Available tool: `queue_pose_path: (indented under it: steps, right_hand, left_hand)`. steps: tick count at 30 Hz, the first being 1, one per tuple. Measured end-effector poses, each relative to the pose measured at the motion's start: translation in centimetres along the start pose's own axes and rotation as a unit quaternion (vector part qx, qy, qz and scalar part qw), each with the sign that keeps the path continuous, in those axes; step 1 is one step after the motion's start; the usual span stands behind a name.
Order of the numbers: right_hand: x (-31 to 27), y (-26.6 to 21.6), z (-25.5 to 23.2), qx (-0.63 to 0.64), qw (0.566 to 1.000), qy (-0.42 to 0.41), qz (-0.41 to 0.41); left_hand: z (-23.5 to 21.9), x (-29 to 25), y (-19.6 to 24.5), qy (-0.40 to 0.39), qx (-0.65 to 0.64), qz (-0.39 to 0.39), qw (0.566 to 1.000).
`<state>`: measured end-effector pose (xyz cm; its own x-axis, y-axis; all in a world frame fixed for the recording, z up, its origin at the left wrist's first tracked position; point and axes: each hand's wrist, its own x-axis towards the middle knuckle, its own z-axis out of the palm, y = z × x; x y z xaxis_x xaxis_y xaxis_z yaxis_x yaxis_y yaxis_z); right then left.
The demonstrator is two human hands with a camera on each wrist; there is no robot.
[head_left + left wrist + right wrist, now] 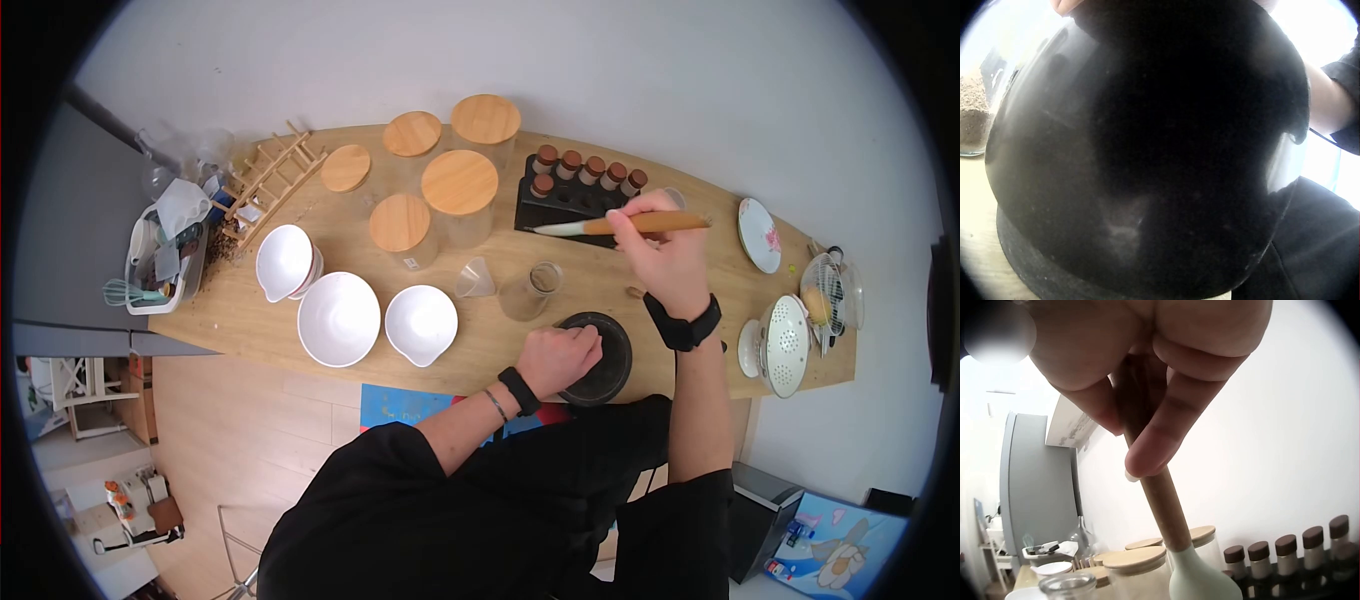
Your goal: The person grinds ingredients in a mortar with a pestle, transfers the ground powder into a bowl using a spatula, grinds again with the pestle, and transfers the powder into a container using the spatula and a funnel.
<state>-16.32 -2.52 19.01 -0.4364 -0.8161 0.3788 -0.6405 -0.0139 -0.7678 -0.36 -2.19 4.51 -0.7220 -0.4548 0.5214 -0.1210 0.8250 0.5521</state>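
A round black mortar (612, 372) stands at the table's front edge; its dark outer wall (1141, 156) fills most of the left wrist view. My left hand (557, 362) grips it at the left rim with curled fingers, a fingertip showing at the top of the left wrist view. Raised over the table, my right hand (668, 255) holds a silicone spatula (640, 223) by its wooden handle. Its pale green head points left in the head view, in front of the spice rack (575, 200). The right wrist view cuts off the end of that head (1200, 578).
A glass jar (530, 290) and a small clear cup (476, 278) stand left of the mortar. Three white bowls (338, 320), wooden-lidded jars (460, 185) and a wooden rack (270, 185) are farther left. A white colander (783, 345) and a plate (759, 235) are on the right.
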Motion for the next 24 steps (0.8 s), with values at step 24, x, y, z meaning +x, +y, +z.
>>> queue_pose_path:
  steps: [24]
  right_hand:
    - [-2.8, 2.5, -3.4, 0.06, 0.996, 0.03, 0.066]
  left_hand:
    - [0.5, 0.0, 0.2, -0.013, -0.003, -0.011, 1.0]
